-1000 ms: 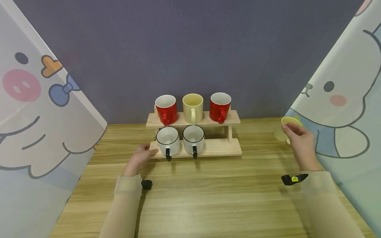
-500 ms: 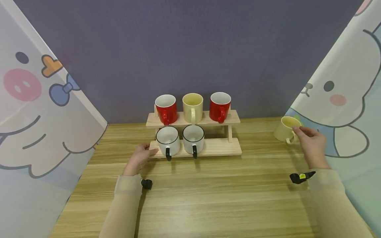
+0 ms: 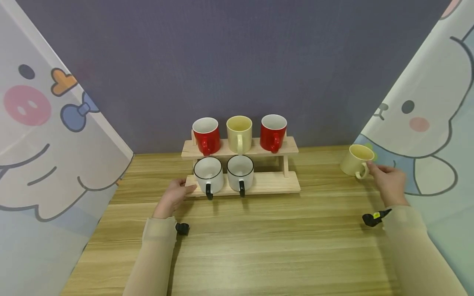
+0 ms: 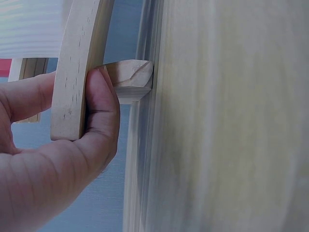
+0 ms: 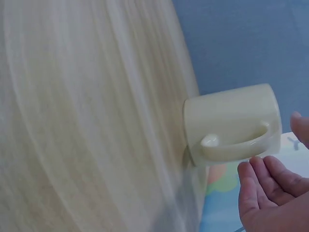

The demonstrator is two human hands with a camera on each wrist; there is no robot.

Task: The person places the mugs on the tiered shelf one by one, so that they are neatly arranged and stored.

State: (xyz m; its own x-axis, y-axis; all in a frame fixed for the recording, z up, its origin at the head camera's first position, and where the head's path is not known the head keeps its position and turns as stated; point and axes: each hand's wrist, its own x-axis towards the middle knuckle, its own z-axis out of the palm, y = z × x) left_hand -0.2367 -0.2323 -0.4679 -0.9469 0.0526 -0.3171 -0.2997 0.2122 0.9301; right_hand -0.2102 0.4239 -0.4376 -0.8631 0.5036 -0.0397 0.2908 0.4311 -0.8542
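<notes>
My left hand (image 3: pixel 173 198) pinches the left end of the two-tier wooden rack (image 3: pixel 275 183). In the left wrist view its thumb and fingers lie on opposite faces of a rack board (image 4: pixel 73 92). At the far right of the table stands an upright pale yellow mug (image 3: pixel 349 164), its handle turned toward me. Close beside that handle is my right hand (image 3: pixel 389 183); the right wrist view shows the fingers (image 5: pixel 273 181) fairly straight near the mug handle (image 5: pixel 236 149), the thumb apart, and nothing held.
On the upper tier stand a red mug (image 3: pixel 207 139), another yellow mug (image 3: pixel 234 139) and a second red mug (image 3: pixel 267 137). Two white mugs, the left one (image 3: pixel 201 181) and the right one (image 3: pixel 234 181), sit on the lower tier. A grey wall (image 3: pixel 237 61) rises behind.
My right hand has drawn off the yellow mug's rim, moving right and slightly lower to beside its handle. The mug stays in place. My left hand and the rack have not moved.
</notes>
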